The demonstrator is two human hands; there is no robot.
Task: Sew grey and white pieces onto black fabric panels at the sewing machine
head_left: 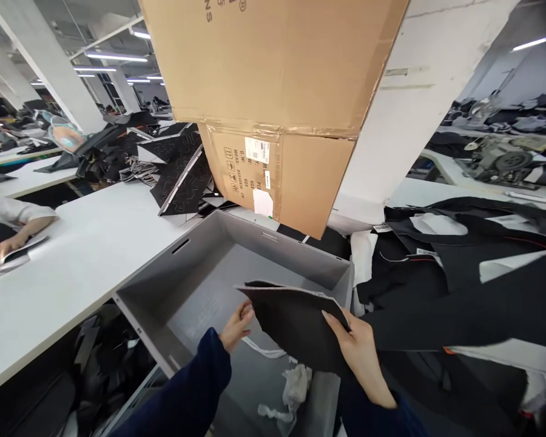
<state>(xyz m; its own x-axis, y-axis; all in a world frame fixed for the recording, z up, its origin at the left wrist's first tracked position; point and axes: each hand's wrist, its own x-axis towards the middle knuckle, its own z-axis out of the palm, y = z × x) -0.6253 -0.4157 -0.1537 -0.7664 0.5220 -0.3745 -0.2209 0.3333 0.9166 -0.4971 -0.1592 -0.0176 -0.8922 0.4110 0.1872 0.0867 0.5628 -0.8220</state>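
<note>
My right hand grips the right edge of a black fabric panel with a pale cut edge, thumb on top. The panel is held tilted over a grey plastic bin, and another dark layer shows behind its upper edge. Close to the panel's left edge is my left hand, its fingers loosely bent and apart, with nothing visible in them. Whether its fingertips touch the panel is unclear. Below the panel lie a white strip and a crumpled whitish wrapping.
A large cardboard box rises behind the bin, beside a white pillar. Black fabric pieces cover the right side. Left is a white table, where a co-worker's hand handles a piece. More dark pieces are piled behind.
</note>
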